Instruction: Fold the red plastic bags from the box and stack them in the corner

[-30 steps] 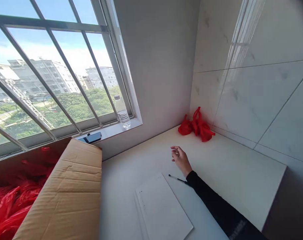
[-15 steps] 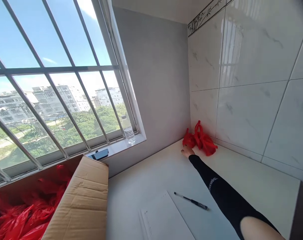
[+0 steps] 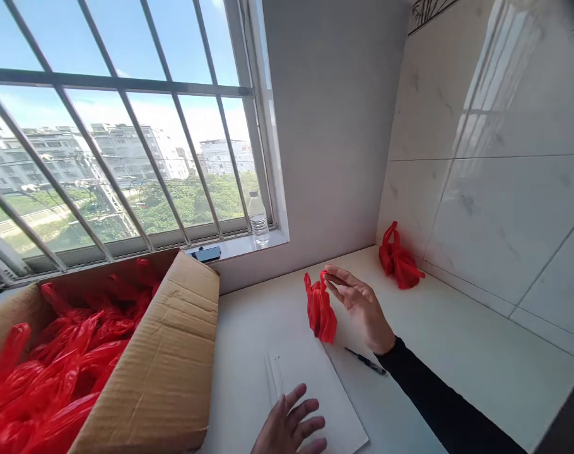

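A red plastic bag (image 3: 321, 312) hangs bunched above the white tabletop, pinched at one handle loop by the fingertips of my right hand (image 3: 360, 306). My left hand (image 3: 291, 425) is low in the frame, over the white paper (image 3: 332, 397), with its fingers spread and nothing in it. Another red plastic bag (image 3: 401, 263) lies crumpled in the back corner, against the tiled wall. On the left, a cardboard box (image 3: 166, 353) holds many more red plastic bags (image 3: 74, 359).
A black pen (image 3: 365, 361) lies to the right of the paper. The window sill bears a phone (image 3: 206, 253) and a clear bottle (image 3: 258, 221). Behind them, metal bars (image 3: 126, 85) cross the window. Tiled wall (image 3: 504, 214) bounds the table at the right.
My right hand has come back from the corner, bringing one red plastic bag toward me. My left hand has entered from below. The view has turned slightly left and down.
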`<state>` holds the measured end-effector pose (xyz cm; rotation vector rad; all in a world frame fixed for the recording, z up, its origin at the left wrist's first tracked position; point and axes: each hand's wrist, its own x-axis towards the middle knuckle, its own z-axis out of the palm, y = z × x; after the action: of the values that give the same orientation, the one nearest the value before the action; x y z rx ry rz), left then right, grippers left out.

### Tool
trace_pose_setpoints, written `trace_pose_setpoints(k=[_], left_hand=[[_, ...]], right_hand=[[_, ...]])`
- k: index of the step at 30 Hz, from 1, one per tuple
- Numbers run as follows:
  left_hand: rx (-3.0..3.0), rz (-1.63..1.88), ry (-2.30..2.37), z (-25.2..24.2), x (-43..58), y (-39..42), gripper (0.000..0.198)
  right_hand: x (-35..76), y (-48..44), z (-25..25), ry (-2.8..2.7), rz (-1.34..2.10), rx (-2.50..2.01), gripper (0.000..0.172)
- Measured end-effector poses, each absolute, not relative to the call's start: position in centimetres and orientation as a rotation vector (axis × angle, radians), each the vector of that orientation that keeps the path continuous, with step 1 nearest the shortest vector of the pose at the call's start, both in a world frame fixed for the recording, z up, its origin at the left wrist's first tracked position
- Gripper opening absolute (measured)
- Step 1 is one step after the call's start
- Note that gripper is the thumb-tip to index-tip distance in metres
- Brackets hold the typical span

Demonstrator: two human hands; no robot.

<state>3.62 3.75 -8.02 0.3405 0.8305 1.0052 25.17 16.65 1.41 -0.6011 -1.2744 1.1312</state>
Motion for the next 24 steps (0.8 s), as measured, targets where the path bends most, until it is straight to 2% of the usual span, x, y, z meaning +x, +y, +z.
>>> trace_pose_setpoints(k=[2, 4, 7, 11, 15, 19, 24], left_hand=[[0.226, 1.168, 0.736, -8.0, 4.5, 4.6, 0.051], [0.162, 1.361, 0.756, -7.7, 4.2, 5.0, 0.050], [0.170, 1.494, 0.868, -7.6, 2.8, 4.9, 0.043], [0.323, 1.467, 0.834, -8.5, 1.9, 4.8, 0.039], [0.560, 1.441, 0.772, -9.7, 2.1, 5.2, 0.033], [0.744, 1.436, 0.880, -10.3, 1.7, 5.5, 0.031], [0.832, 1.368, 0.996, -10.5, 1.4, 5.8, 0.031]], right_hand=[[24.4, 12.2, 0.6, -1.301, 1.270, -0.496, 0.039], [24.4, 9.8, -1.2, -1.353, 1.362, -0.589, 0.036], [23.8, 10.4, -4.6, -1.284, 1.428, -0.813, 0.046], [21.0, 13.2, -7.4, -1.242, 1.563, -0.907, 0.049], [18.7, 13.5, -8.8, -1.290, 1.694, -0.805, 0.047], [18.4, 12.6, -9.8, -1.285, 1.689, -0.773, 0.037], [19.2, 12.9, -10.7, -1.272, 1.669, -0.797, 0.041]])
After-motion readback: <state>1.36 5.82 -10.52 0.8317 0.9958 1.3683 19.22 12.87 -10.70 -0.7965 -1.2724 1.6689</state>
